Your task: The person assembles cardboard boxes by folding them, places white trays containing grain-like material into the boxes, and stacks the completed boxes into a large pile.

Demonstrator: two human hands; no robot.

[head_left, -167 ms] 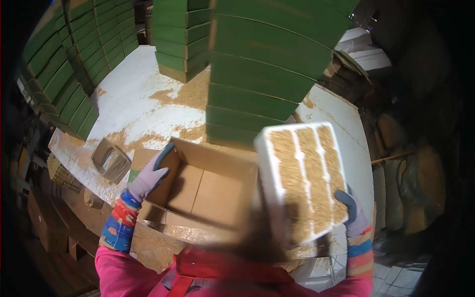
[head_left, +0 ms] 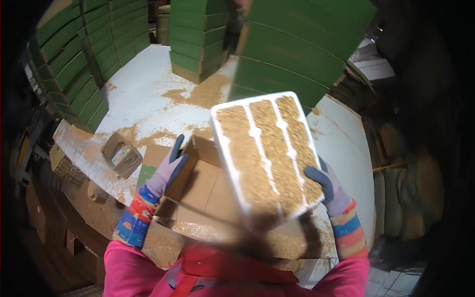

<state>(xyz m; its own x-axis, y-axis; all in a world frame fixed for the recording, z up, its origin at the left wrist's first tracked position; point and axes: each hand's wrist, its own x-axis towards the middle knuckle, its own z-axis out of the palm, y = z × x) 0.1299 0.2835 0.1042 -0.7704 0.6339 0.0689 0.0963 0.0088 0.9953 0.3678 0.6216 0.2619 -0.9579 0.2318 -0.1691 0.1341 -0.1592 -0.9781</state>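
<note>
My right hand (head_left: 330, 187) grips the right side of a white foam tray (head_left: 246, 200), the thumb over its rim. Tan shavings or husks fill the tray in three long bands, and it is held tilted in the air. Beneath its left part stands an open cardboard box (head_left: 203, 183), whose visible inside holds nothing. The tray hides the box's right side. My left hand (head_left: 168, 171) is at the box's left wall and side flap, finger and thumb spread apart. Both hands wear pale gloves with dark blue fingertips.
Stacks of green boxes (head_left: 292, 49) rise behind the tray, with more green boxes (head_left: 74, 84) at the far left. A small open container (head_left: 121, 156) stands left of the box. Tan shavings (head_left: 210, 91) lie scattered over the white table (head_left: 133, 74).
The tray has moved left and away from me, and now overlaps the box's right part. My left hand's finger and thumb have spread beside the box wall.
</note>
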